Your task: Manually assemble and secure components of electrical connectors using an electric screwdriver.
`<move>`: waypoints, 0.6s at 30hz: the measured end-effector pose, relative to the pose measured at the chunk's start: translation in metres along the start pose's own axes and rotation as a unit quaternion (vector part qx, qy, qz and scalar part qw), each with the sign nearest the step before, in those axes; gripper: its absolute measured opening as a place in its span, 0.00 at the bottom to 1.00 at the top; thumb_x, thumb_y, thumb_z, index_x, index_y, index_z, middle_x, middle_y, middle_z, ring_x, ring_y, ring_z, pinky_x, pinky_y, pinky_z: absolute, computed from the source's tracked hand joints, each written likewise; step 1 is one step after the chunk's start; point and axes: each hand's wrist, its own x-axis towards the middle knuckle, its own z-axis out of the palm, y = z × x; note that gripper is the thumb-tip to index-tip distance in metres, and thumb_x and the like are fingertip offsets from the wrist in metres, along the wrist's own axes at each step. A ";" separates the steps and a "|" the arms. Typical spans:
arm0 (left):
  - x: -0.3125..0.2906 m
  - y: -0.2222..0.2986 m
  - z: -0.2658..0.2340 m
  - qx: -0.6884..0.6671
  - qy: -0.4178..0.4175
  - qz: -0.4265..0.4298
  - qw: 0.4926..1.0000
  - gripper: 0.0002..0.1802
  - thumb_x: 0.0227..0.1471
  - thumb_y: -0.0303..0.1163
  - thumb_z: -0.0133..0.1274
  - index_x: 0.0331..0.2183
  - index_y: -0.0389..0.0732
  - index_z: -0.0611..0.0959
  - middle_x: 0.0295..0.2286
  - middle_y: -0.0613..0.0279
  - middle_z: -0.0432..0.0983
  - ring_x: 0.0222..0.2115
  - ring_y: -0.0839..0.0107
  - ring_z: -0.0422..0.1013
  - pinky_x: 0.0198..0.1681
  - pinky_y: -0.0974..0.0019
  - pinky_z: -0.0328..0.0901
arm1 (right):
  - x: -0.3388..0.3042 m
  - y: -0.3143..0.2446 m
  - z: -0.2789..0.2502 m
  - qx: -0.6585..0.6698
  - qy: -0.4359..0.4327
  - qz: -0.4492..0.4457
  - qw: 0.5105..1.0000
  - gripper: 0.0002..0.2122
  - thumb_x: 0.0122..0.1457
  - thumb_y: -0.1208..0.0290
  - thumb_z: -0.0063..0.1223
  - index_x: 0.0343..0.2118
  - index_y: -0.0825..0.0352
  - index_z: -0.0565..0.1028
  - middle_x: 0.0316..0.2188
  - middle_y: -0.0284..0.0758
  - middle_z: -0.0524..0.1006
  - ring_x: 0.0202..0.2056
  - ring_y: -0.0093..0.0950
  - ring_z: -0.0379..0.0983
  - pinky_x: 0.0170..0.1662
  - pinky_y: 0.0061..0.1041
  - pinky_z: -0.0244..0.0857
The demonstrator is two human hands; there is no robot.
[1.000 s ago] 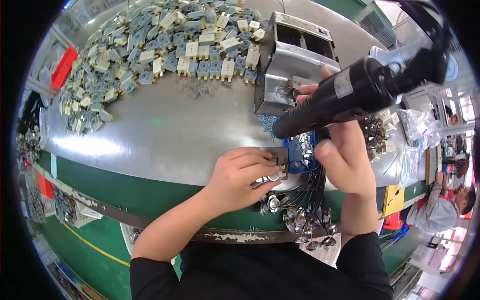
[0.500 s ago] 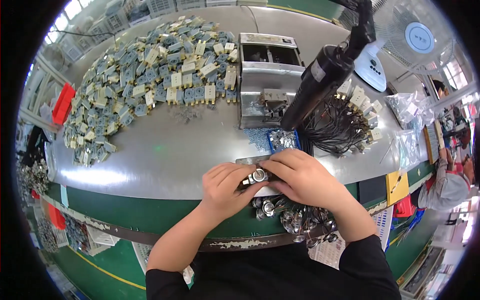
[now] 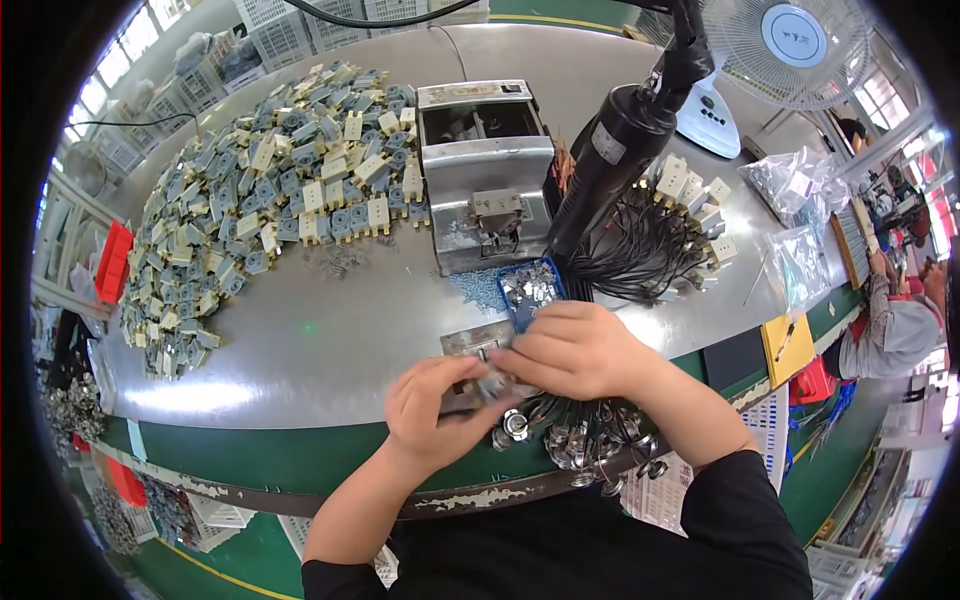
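Observation:
My left hand (image 3: 428,408) is at the table's front edge, its thumb and fingers closed around a small round metal part (image 3: 494,384), smeared by motion. From the right, my right hand (image 3: 578,352) reaches over the same spot; its fingers are bent and pressed together, and whatever they pinch is hidden. Under the fingertips lies a flat metal fixture (image 3: 462,343), partly covered by both hands. Just beyond the right hand is a blue tray (image 3: 519,316) of small metal pieces. Several round metal parts on black leads (image 3: 580,445) hang over the edge beside my right wrist.
A metal machine (image 3: 485,165) stands behind the tray, with loose screws (image 3: 478,288) at its foot. A black tube (image 3: 612,150) slants down beside it. Grey and cream blocks (image 3: 290,170) are heaped left; bundled black cables (image 3: 640,250) and a fan (image 3: 795,40) stand right.
The round part, earlier clear between both hands, is now blurred. My left hand has opened a little wider and moved back, uncovering more of the fixture. The whole view has shifted.

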 end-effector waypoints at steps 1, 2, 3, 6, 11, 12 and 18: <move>0.002 0.002 0.000 -0.003 -0.002 -0.001 1.000 0.39 0.34 0.34 0.82 0.47 0.36 0.79 0.33 0.55 0.84 0.31 0.60 0.82 0.35 0.62 0.75 | -0.005 0.005 -0.004 -0.022 0.089 -0.055 0.994 0.16 0.49 0.68 0.66 0.43 0.64 0.82 0.34 0.28 0.80 0.34 0.28 0.79 0.38 0.30 0.74; 0.004 0.004 -0.003 -0.024 -0.014 0.017 0.999 0.43 0.34 0.36 0.83 0.50 0.36 0.77 0.34 0.55 0.84 0.32 0.59 0.82 0.36 0.61 0.76 | -0.011 0.014 -0.006 -0.039 0.180 -0.113 0.976 0.12 0.54 0.68 0.65 0.40 0.66 0.83 0.32 0.28 0.79 0.33 0.28 0.79 0.39 0.27 0.74; 0.005 0.006 -0.004 -0.047 -0.025 0.034 0.998 0.47 0.33 0.38 0.83 0.53 0.37 0.75 0.35 0.54 0.84 0.33 0.59 0.82 0.37 0.61 0.76 | -0.023 0.029 -0.022 0.077 0.148 -0.005 0.986 0.11 0.52 0.67 0.69 0.35 0.68 0.83 0.31 0.32 0.80 0.32 0.31 0.80 0.38 0.30 0.76; 0.001 -0.005 0.000 -0.075 -0.081 0.048 0.993 0.36 0.36 0.41 0.80 0.45 0.38 0.82 0.36 0.55 0.83 0.33 0.58 0.82 0.38 0.60 0.77 | -0.033 0.066 -0.045 -0.247 0.378 0.200 0.869 0.25 0.39 0.65 0.80 0.38 0.71 0.79 0.34 0.40 0.81 0.35 0.46 0.77 0.41 0.40 0.71; -0.002 -0.010 0.003 -0.097 -0.139 0.090 0.981 0.18 0.37 0.34 0.75 0.33 0.41 0.87 0.28 0.62 0.82 0.28 0.62 0.79 0.37 0.59 0.78 | -0.032 0.100 -0.057 -0.445 0.224 0.398 0.771 0.27 0.51 0.53 0.75 0.49 0.66 0.81 0.52 0.43 0.78 0.59 0.47 0.66 0.65 0.45 0.57; -0.002 -0.011 0.003 -0.101 -0.139 0.085 0.982 0.18 0.37 0.34 0.75 0.33 0.41 0.87 0.28 0.62 0.82 0.28 0.62 0.79 0.37 0.59 0.78 | -0.034 0.100 -0.056 -0.402 0.236 0.402 0.788 0.27 0.49 0.55 0.76 0.50 0.63 0.82 0.56 0.44 0.75 0.61 0.47 0.63 0.65 0.45 0.57; -0.009 -0.013 0.006 -0.115 -0.131 0.061 0.983 0.16 0.37 0.32 0.75 0.31 0.42 0.87 0.24 0.64 0.79 0.25 0.63 0.78 0.37 0.60 0.77 | -0.045 0.051 -0.056 -0.149 0.230 0.276 0.921 0.08 0.56 0.78 0.67 0.38 0.68 0.81 0.35 0.39 0.81 0.41 0.37 0.77 0.47 0.33 0.70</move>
